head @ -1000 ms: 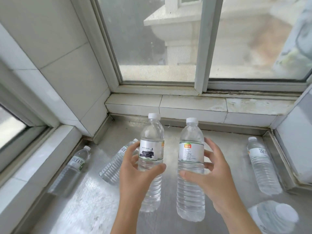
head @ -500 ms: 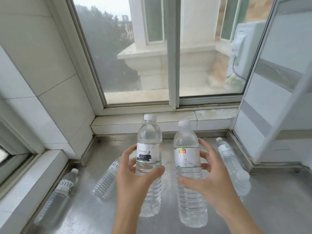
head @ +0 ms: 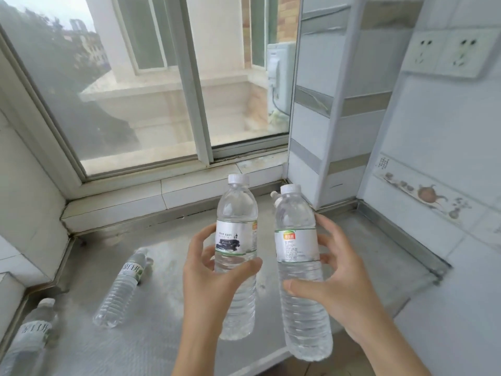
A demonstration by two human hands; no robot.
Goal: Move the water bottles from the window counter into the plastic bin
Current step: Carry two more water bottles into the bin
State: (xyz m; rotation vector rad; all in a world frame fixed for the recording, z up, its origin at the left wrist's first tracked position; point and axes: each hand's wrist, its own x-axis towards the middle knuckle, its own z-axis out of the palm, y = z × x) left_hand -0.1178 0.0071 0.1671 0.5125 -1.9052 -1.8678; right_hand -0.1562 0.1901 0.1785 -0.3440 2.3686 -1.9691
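My left hand (head: pixel 208 283) grips a clear water bottle with a black-and-white label (head: pixel 236 240), held upright above the metal window counter (head: pixel 151 346). My right hand (head: pixel 336 283) grips a second clear bottle with a white label and a red-green logo (head: pixel 296 245), upright and just right of the first. Two more bottles lie on their sides on the counter: one at the middle left (head: pixel 122 289) and one at the lower left corner (head: pixel 29 337). Behind the right bottle's neck the cap of another bottle (head: pixel 274 196) peeks out. The plastic bin is not in view.
A sliding window (head: pixel 151 99) with a tiled sill (head: pixel 168 194) backs the counter. Tiled walls close the left side and the right, where a double wall socket (head: pixel 444 52) is mounted. The counter's front edge runs under my right hand.
The view has swung up and to the right. Both hands have carried their bottles to the right, and the lying bottles have slid toward the left of the view.
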